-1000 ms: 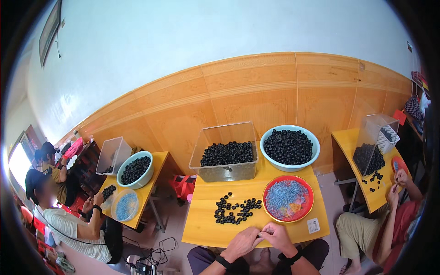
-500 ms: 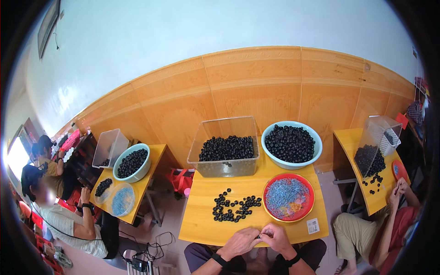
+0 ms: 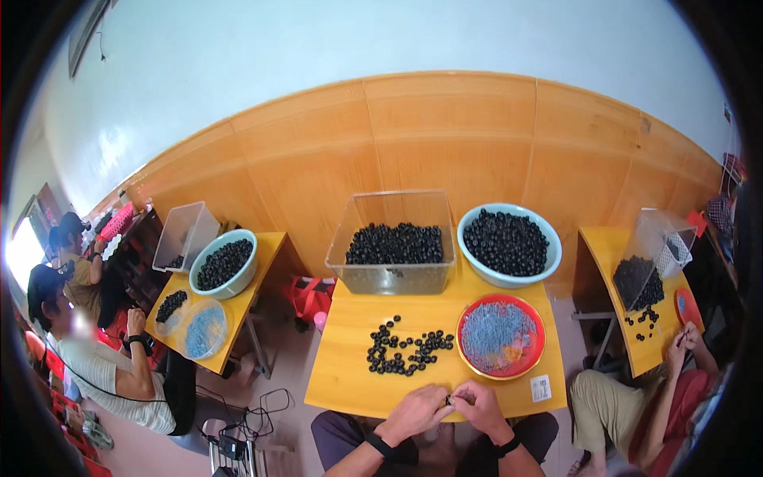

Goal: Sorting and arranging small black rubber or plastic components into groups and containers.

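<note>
My left hand [image 3: 416,412] and my right hand [image 3: 480,407] meet at the table's front edge, fingertips pinched together. Between them is a small black piece [image 3: 448,400], mostly covered by the fingers; it resembles the loose black rings on the table. Both hands are closed on it. Just beyond my hands lies a scatter of small black rings [image 3: 397,365]. Right of these stands a red round tray [image 3: 530,358] with many thin blue-grey pieces [image 3: 494,327] and a few orange bits in it.
At the back of the yellow table [image 3: 342,391] stand a clear plastic bin [image 3: 397,280] and a light-blue basin [image 3: 509,279], both full of black rings. A white label [image 3: 540,388] lies at right. People work at similar tables on both sides; cables [image 3: 258,413] lie at lower left.
The whole view has shifted slightly. My hands stay together at the table edge, with the fingertips turned a little and the black piece showing somewhat more.
</note>
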Motion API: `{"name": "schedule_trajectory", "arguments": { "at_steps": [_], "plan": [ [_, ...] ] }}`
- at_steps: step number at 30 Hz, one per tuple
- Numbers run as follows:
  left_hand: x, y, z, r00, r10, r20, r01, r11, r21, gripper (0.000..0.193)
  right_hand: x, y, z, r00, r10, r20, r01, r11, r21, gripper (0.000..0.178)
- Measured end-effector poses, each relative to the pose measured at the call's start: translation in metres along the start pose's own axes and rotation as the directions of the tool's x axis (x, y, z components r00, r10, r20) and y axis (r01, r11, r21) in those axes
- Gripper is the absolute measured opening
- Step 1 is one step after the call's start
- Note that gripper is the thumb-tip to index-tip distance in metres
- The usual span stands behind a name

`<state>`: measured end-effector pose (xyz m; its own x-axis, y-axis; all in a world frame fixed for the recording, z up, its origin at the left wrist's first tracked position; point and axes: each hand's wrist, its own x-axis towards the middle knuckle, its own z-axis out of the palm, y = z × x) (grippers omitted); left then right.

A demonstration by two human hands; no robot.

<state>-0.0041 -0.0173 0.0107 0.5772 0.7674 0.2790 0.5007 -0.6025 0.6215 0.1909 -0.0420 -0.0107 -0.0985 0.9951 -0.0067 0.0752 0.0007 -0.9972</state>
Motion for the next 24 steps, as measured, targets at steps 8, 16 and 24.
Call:
{"name": "schedule_trajectory", "arguments": {
  "at_steps": [8,16,24],
  "plan": [
    [0.008,-0.010,-0.009,0.998,-0.061,-0.034,0.063,0.997,0.044,0.030,0.017,-0.012,0.002,0.998,-0.040,0.040,0.037,0.998,0.056,0.011],
    [0.008,-0.008,0.000,0.998,-0.063,-0.003,0.063,0.998,0.013,0.034,0.010,-0.008,-0.002,0.999,-0.036,0.040,0.032,0.993,0.112,0.012],
    [0.005,-0.007,0.001,1.000,0.014,-0.029,-0.011,0.997,0.078,0.031,0.008,-0.006,-0.003,0.999,-0.001,0.054,-0.003,0.997,0.077,0.010]
  ]
}}
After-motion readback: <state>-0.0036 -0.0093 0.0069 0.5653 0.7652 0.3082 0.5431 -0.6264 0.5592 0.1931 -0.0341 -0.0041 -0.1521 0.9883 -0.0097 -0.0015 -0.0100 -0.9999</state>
